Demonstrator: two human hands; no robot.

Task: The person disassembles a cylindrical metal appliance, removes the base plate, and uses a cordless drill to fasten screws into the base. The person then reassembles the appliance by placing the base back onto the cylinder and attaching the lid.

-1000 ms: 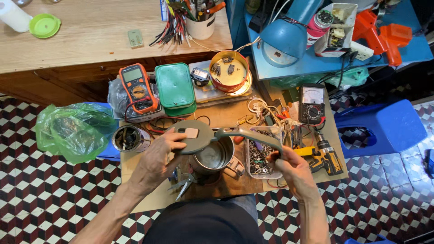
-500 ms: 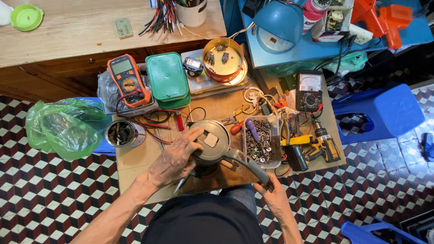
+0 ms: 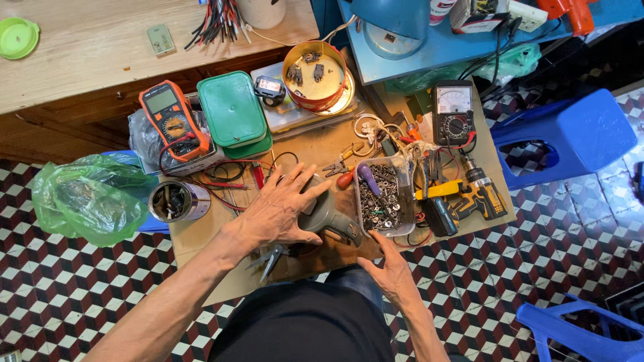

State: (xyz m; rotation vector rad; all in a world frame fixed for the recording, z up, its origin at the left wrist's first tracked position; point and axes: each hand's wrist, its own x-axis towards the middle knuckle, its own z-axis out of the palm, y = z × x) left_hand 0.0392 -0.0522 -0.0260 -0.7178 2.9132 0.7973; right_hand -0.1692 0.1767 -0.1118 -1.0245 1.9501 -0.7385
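Pressing flat, fingers spread, left hand atop grey lid on counter; right hand open, unclenched, just below lid's handle, beside screw tray.

Bright, even daylight; soft shadows, sharp focus, slight wide-angle edge distortion.

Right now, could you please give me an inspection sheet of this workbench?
Surface: small wooden table, crowded.
Job's things: grey lidded pot with handle, lying under the left hand.
Clutter: clear tray of screws, orange multimeter, green box, round tin, yellow drill, pliers.
Grips: left hand flat on the pot; right hand open beside the tray.
Cables: red and black leads.
Surroundings: blue stool, green bag, tiled floor.
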